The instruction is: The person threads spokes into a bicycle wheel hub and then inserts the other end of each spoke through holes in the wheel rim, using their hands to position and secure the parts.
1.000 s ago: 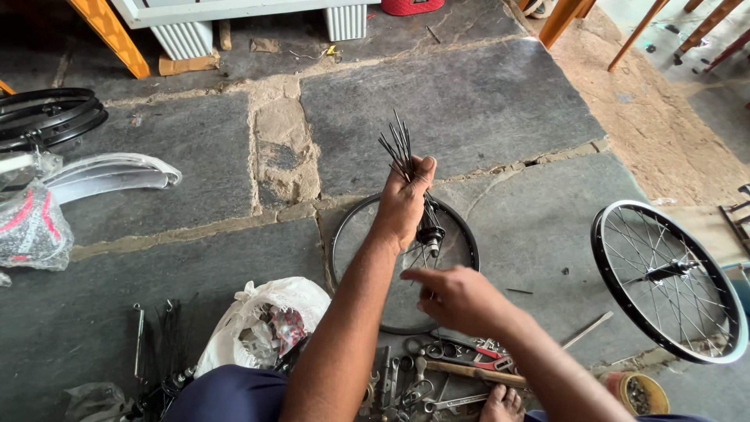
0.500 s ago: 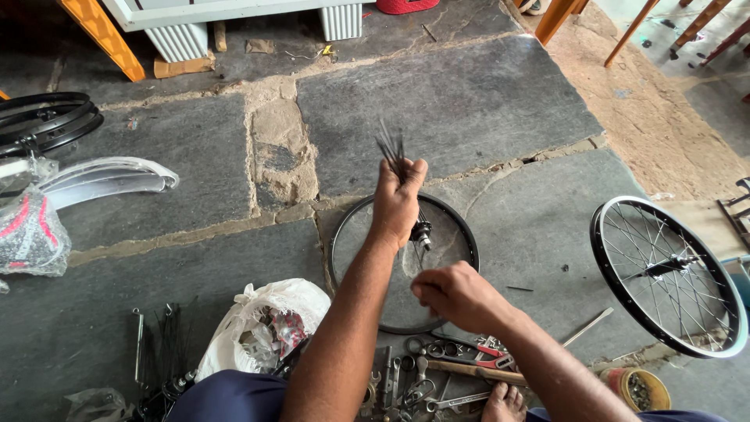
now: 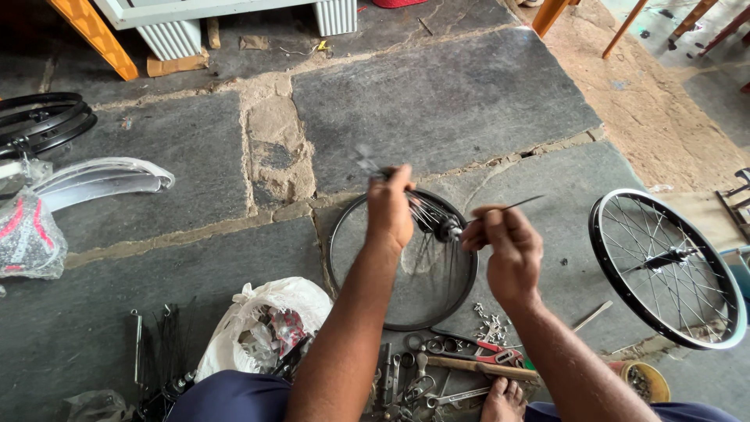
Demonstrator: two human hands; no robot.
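While a wheel hub (image 3: 447, 227) bristling with loose spokes is held above a bare black rim (image 3: 336, 270) lying flat on the stone floor (image 3: 437, 101), a single spoke (image 3: 512, 206) is pinched between thumb and forefinger of the right hand (image 3: 504, 252), its free end pointing up and to the right. The left hand (image 3: 391, 209) is closed in a fist around a bundle of spokes (image 3: 426, 209); these are motion-blurred, so their number cannot be told. The step in hand is judged to be lacing. It is best done with the hub kept steady over the middle of the rim, the gathered spokes held clear of the flange, and the single spoke guided by its tip so that it is not bent or crossed with its neighbours.

Around the work, a finished spoked wheel (image 3: 668, 270) is seen lying well apart to the right. A pile of spanners and pliers (image 3: 437, 375) lies at the near edge of the rim, with small spoke nipples (image 3: 491, 320) scattered just beside it. A white plastic bag (image 3: 266, 324) of parts rests to the left, and further left a silver mudguard (image 3: 101, 178) and stacked black tyres (image 3: 43, 121) are shown. The tools crowding the near side of the rim are judged the likeliest hindrance.
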